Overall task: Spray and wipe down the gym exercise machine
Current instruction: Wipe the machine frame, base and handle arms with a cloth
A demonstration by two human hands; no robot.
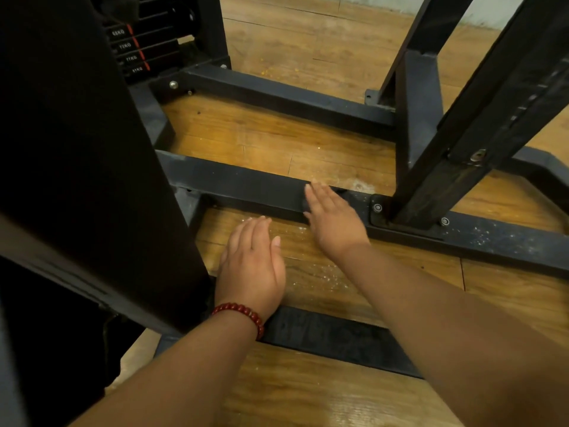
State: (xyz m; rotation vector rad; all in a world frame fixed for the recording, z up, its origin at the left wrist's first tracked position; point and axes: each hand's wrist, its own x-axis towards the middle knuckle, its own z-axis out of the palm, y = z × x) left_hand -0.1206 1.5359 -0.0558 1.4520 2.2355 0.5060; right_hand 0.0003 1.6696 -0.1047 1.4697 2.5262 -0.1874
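Note:
The gym machine's dark metal base frame lies on the wood floor. My right hand (331, 221) rests flat, palm down, on the middle crossbar (246, 183), left of a bolted upright post (431, 192). A darker patch shows under its fingertips; it may be a dark cloth, but I cannot tell. My left hand (252, 260), with a red bead bracelet (243, 315) on the wrist, lies flat on the floor between the middle crossbar and the near crossbar (338, 340), fingers together and nothing in it. No spray bottle is in view.
A tall black panel (77, 149) of the machine fills the left side. A weight stack (135, 50) with red-tabbed plates stands at the back left. Slanted black posts (508, 103) rise on the right. White specks dot the floor (320, 278) and the bar's right end.

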